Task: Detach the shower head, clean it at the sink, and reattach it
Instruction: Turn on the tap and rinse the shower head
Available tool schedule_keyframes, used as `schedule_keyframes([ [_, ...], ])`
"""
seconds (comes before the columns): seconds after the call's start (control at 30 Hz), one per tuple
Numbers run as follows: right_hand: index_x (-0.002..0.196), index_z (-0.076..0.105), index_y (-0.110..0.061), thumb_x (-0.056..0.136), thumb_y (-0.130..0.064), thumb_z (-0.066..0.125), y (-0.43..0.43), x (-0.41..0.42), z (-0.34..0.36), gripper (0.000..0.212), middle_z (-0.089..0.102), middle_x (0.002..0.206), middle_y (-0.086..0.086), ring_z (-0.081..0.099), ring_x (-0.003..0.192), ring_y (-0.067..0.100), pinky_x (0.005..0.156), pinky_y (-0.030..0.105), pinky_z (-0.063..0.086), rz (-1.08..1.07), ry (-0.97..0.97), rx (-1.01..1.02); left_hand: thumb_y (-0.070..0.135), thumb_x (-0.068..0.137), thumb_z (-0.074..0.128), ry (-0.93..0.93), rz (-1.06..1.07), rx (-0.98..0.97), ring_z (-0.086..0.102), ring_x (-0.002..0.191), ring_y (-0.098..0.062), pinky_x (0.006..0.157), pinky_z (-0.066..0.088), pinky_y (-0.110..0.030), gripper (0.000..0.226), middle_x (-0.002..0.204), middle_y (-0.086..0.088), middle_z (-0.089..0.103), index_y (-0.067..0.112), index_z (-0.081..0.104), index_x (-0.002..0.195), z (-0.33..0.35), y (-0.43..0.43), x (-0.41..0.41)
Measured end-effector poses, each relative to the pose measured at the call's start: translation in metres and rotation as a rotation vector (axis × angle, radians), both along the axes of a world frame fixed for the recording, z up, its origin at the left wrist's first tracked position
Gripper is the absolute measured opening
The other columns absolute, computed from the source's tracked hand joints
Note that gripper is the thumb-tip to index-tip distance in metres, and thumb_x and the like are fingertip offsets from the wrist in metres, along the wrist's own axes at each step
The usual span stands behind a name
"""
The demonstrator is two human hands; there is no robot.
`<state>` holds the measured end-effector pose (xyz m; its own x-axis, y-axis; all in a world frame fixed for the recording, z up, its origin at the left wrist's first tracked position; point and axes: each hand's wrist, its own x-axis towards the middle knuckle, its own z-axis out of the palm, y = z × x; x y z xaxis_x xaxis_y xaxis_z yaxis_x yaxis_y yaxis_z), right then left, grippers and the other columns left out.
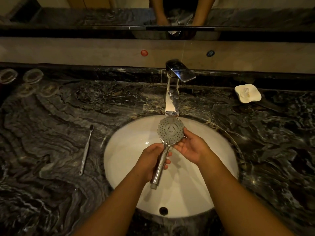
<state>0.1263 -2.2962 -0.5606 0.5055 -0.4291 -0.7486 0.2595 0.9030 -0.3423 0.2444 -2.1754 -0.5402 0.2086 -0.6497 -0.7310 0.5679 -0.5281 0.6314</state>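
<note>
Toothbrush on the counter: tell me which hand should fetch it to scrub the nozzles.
Left. The toothbrush lies on that side, but the left hand grips the shower head handle; the right hand must take over.

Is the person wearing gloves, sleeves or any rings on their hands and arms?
No gloves: the left hand and the right hand are both bare. The forearms are bare too, with no sleeves anywhere in the picture. No rings, watch or bracelets show on the fingers or wrists, though the light is dim.
</note>
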Motion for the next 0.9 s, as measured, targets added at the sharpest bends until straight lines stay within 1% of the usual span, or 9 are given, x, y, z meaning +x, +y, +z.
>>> schedule_keyframes([
  [0.17, 0.124, 0.058, -0.005, 0.105, -0.026, 0.043, -0.007, -0.004, 0.006, 0.032, 0.068, 0.116, 0.019, 0.065, 0.107, 0.031, 0.09, 0.043, 0.056, 0.013, 0.028, -0.042, 0.019, 0.103, 0.043, 0.049, 0.004, -0.013, 0.061, 0.061, -0.022, 0.053, 0.051, -0.03, 0.029, 0.099, -0.024, 0.072, 0.0, 0.056, 0.12, -0.002, -0.005, -0.006],
  [0.27, 0.126, 0.058, -0.006, 0.105, -0.027, 0.042, -0.008, -0.002, 0.007, 0.034, 0.067, 0.118, 0.017, 0.066, 0.107, 0.03, 0.088, 0.042, 0.058, 0.031, 0.027, -0.052, 0.019, 0.103, 0.044, 0.049, 0.021, -0.029, 0.061, 0.062, -0.022, 0.053, 0.051, -0.03, 0.028, 0.097, -0.023, 0.071, 0.001, 0.057, 0.119, -0.003, -0.004, -0.007],
  [0.43, 0.125, 0.059, -0.007, 0.105, -0.026, 0.043, -0.006, 0.001, 0.01, 0.032, 0.068, 0.121, 0.018, 0.066, 0.11, 0.031, 0.092, 0.042, 0.055, 0.056, 0.021, -0.066, 0.02, 0.102, 0.047, 0.021, 0.047, -0.047, 0.06, 0.061, -0.022, 0.053, 0.05, -0.031, 0.024, 0.087, -0.018, 0.071, 0.002, 0.059, 0.113, -0.001, -0.001, -0.003],
  [0.5, 0.127, 0.059, -0.005, 0.105, -0.021, 0.044, -0.006, 0.0, 0.01, 0.031, 0.068, 0.122, 0.02, 0.068, 0.109, 0.032, 0.093, 0.044, 0.056, 0.066, 0.044, -0.093, 0.02, 0.101, 0.048, 0.008, 0.052, -0.052, 0.06, 0.061, -0.022, 0.054, 0.05, -0.031, 0.023, 0.085, -0.016, 0.071, 0.002, 0.059, 0.113, 0.0, 0.0, -0.001],
  [0.6, 0.122, 0.061, -0.001, 0.103, -0.009, 0.044, -0.006, -0.006, 0.013, 0.026, 0.07, 0.115, 0.022, 0.07, 0.104, 0.035, 0.091, 0.044, 0.057, 0.079, 0.088, -0.141, 0.018, 0.101, 0.047, 0.0, 0.044, -0.05, 0.059, 0.061, -0.022, 0.053, 0.049, -0.031, 0.024, 0.085, -0.016, 0.071, 0.001, 0.059, 0.113, -0.002, 0.0, 0.001],
  [0.67, 0.116, 0.064, -0.001, 0.102, -0.005, 0.045, -0.006, -0.012, 0.017, 0.023, 0.071, 0.112, 0.021, 0.071, 0.101, 0.035, 0.089, 0.044, 0.058, 0.115, 0.146, -0.191, 0.018, 0.102, 0.046, 0.007, 0.041, -0.045, 0.059, 0.061, -0.022, 0.053, 0.049, -0.031, 0.026, 0.085, -0.017, 0.071, 0.001, 0.058, 0.116, -0.004, -0.001, -0.001],
  [0.77, 0.112, 0.065, -0.001, 0.101, -0.005, 0.048, -0.014, -0.018, 0.029, 0.021, 0.072, 0.111, 0.021, 0.071, 0.1, 0.035, 0.091, 0.044, 0.056, 0.217, 0.344, -0.338, 0.019, 0.102, 0.047, 0.035, 0.047, -0.05, 0.059, 0.062, -0.023, 0.053, 0.05, -0.032, 0.027, 0.087, -0.018, 0.07, 0.001, 0.058, 0.118, -0.006, -0.001, -0.006],
  [0.83, 0.118, 0.064, -0.001, 0.101, -0.01, 0.051, -0.025, -0.019, 0.042, 0.023, 0.071, 0.112, 0.02, 0.07, 0.102, 0.035, 0.092, 0.045, 0.056, 0.236, 0.452, -0.433, 0.019, 0.102, 0.047, 0.046, 0.044, -0.059, 0.059, 0.062, -0.023, 0.054, 0.05, -0.032, 0.028, 0.088, -0.019, 0.07, 0.0, 0.058, 0.118, -0.006, -0.001, -0.008],
  [0.9, 0.116, 0.064, -0.005, 0.101, -0.018, 0.053, -0.037, -0.017, 0.063, 0.023, 0.071, 0.113, 0.017, 0.07, 0.102, 0.033, 0.091, 0.045, 0.057, 0.234, 0.488, -0.523, 0.019, 0.102, 0.047, 0.053, 0.048, -0.073, 0.059, 0.062, -0.023, 0.053, 0.049, -0.032, 0.029, 0.089, -0.019, 0.07, -0.002, 0.057, 0.119, -0.004, 0.0, -0.008],
])
